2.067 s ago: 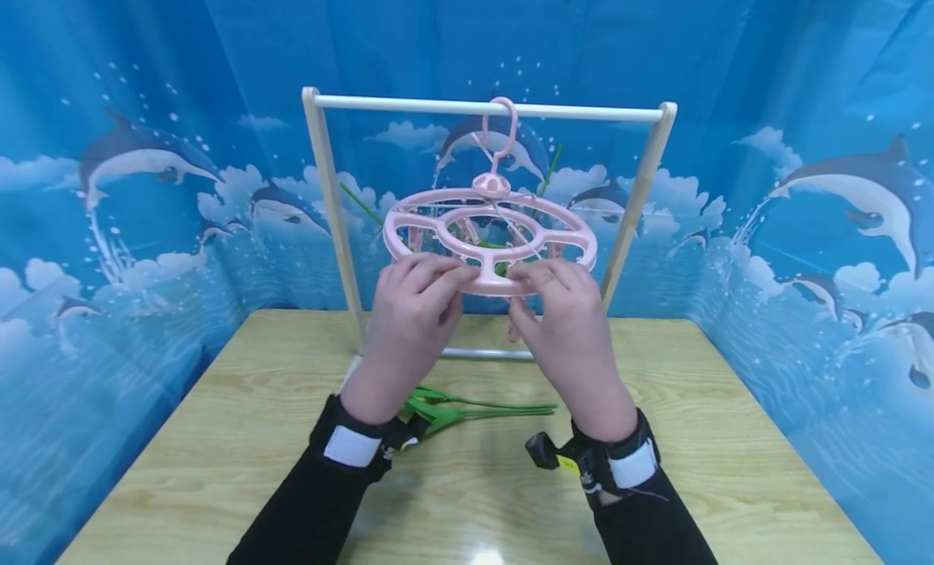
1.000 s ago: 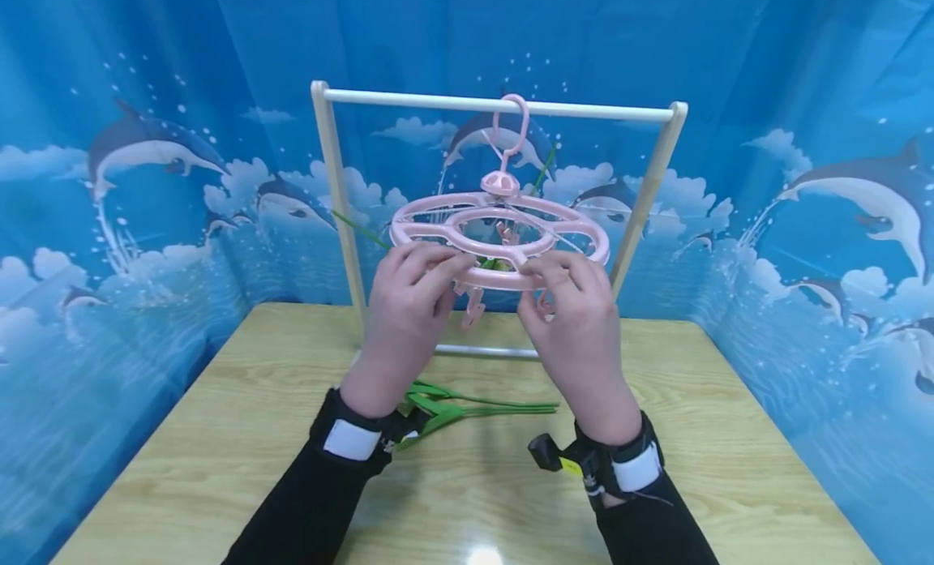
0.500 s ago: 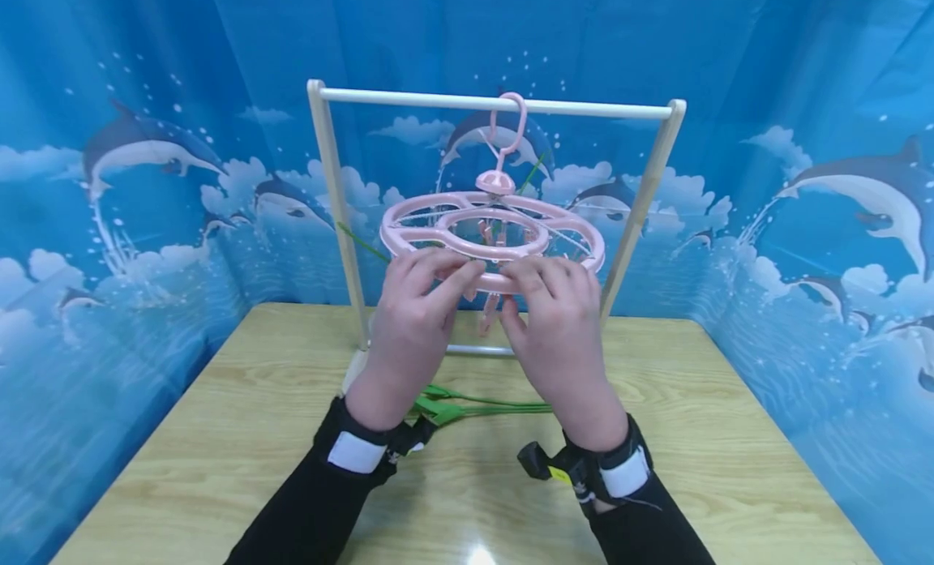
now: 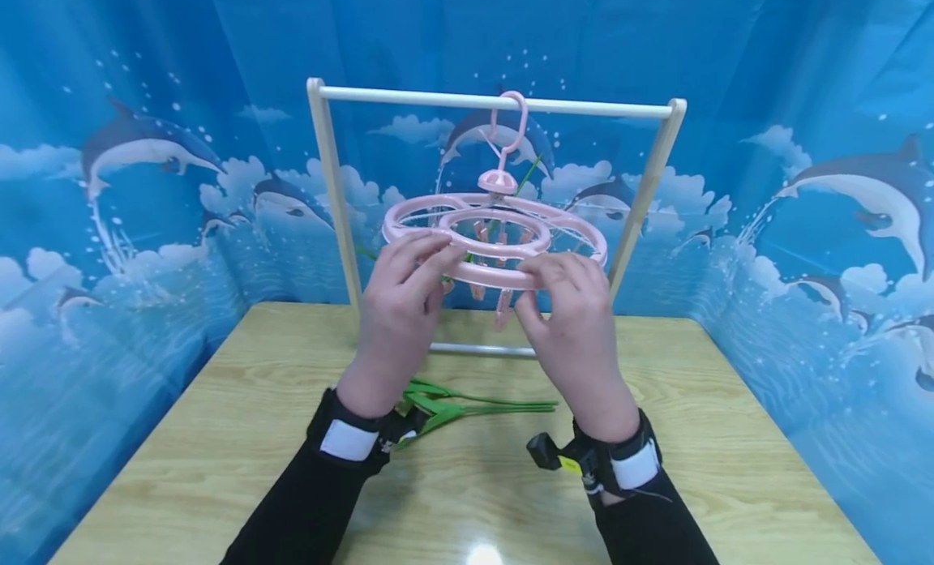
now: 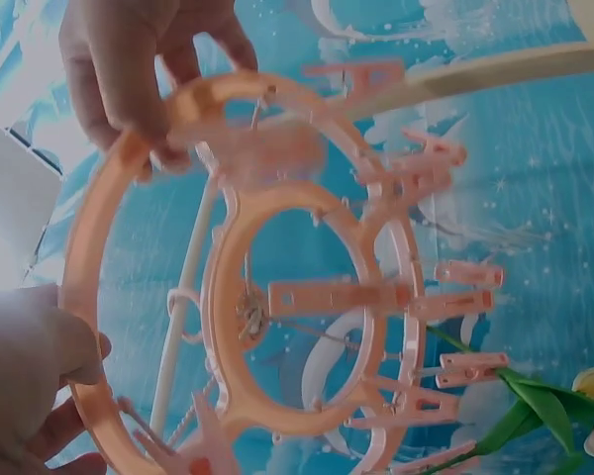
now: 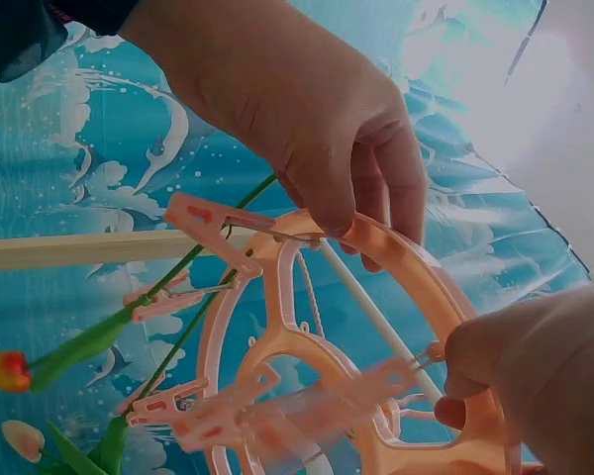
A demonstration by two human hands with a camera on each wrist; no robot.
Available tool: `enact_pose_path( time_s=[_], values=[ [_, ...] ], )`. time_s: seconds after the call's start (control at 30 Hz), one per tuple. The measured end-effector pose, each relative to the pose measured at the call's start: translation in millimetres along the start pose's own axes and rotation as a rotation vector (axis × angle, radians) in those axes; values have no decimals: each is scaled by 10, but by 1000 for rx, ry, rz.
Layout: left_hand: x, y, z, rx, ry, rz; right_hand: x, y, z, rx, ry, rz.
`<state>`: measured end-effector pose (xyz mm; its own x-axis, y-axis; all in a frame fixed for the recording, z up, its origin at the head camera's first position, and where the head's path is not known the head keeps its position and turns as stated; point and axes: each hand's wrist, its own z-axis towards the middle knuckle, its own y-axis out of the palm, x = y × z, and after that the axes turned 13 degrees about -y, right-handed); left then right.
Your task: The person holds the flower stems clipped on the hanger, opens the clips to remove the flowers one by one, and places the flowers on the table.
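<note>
While it hangs by its hook from the rail of the wooden rack (image 4: 332,184), the pink peg hanger (image 4: 496,241) sits right in the middle of the action, a round two-ring frame with clips dangling beneath, level with both hands above the far half of the table (image 4: 219,435). Left hand (image 4: 397,322) is up at the near-left rim, fingers curled over the outer ring and gripping it; from the left wrist view you can see those fingers (image 5: 129,109) wrapped onto the frame. Right hand (image 4: 576,322) has the near-right rim, thumb and fingertips pinching the ring, and the right wrist view shows the fingers (image 6: 376,208) clamped on the plastic with a clip (image 6: 213,228) sticking out just beside them. So both hands are grasping the hanger, neither one released. Now, how far along are we? Some of the work looks done: green stems (image 4: 533,172) poke up behind the frame, and the wrist cameras catch a tulip (image 6: 10,371) pegged on a clip, bloom hanging down. But there is more to go, I'd judge, because artificial flower stalks (image 4: 474,407) lie flat on the table between the two forearms, unclipped, and several pegs (image 5: 470,274) around the ring hold nothing. Neither hand holds a flower right now. Behind it all, a blue dolphin backdrop (image 4: 839,184) wraps the scene.
</note>
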<state>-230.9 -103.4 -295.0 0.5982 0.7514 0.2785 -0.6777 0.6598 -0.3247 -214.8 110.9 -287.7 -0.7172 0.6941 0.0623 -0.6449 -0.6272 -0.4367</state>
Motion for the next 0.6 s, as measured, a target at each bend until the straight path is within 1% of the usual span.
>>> enact_pose_path(
  time_s=[0.1, 0.17, 0.3, 0.43, 0.5, 0.6],
  values=[
    [-25, -11, 9, 4, -4, 2, -2, 2, 0, 4, -5, 1],
    [-13, -7, 6, 23, 13, 1, -19, 14, -3, 10, -13, -10],
    [71, 26, -14, 63, 60, 21, -82, 52, -2, 48, -47, -45],
    [162, 83, -53, 71, 111, 43, -156, 96, -5, 64, -83, -81],
    [190, 104, -68, 68, 118, 42, -177, 107, -7, 67, -87, -91],
    [202, 123, -76, 63, 107, 30, -175, 109, -13, 77, -76, -85]
  ],
)
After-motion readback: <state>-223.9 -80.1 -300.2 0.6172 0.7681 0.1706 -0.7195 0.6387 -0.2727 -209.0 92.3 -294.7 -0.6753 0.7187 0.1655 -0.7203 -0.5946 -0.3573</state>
